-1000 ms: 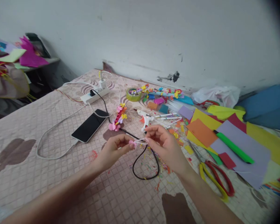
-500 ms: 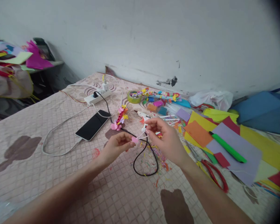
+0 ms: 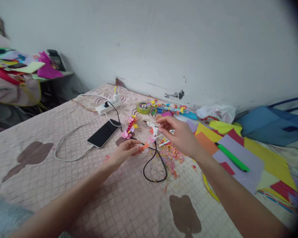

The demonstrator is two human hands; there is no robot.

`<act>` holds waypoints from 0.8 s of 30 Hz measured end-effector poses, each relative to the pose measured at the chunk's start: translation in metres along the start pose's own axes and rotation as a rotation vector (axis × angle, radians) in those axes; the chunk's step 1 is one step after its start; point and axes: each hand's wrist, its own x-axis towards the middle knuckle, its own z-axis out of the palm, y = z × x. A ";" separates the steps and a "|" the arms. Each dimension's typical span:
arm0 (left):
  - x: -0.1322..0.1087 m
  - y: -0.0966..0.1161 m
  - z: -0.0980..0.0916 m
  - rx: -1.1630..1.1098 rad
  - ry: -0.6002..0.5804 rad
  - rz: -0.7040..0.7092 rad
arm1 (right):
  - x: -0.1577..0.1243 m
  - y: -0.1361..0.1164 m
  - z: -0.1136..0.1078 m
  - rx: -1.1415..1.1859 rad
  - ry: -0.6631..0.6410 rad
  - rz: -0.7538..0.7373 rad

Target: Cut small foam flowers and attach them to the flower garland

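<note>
My left hand (image 3: 126, 151) is closed in a pinch on a small orange paper cutout (image 3: 145, 145). A pale pink cutout (image 3: 152, 140) shows just beyond it; whether the two are joined I cannot tell. Above and to the right, my right hand (image 3: 176, 132) has its thumb and fingertips pressed together, and what they hold, if anything, is too small to make out. Between and behind the hands lies a white glue gun (image 3: 151, 125), its black cord (image 3: 144, 170) looping toward me. A strip with pink, red and yellow paper flowers (image 3: 130, 127) lies left of the glue gun.
A phone (image 3: 104, 133) on a white cable lies left, before a power strip (image 3: 108, 107). Paper scraps (image 3: 172, 155) are scattered under my right hand. Coloured sheets (image 3: 250, 162) with a green cutter (image 3: 232, 157) cover the right side. Green tape (image 3: 143, 108) sits near the wall (image 3: 149, 49).
An orange cutout now shows in my left fingers, where the pink one was. My right hand has risen slightly, away from the left. The view has shifted a little.
</note>
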 end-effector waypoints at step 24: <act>-0.012 0.001 -0.021 0.403 0.345 0.417 | 0.019 -0.081 -0.123 -0.374 0.094 -0.106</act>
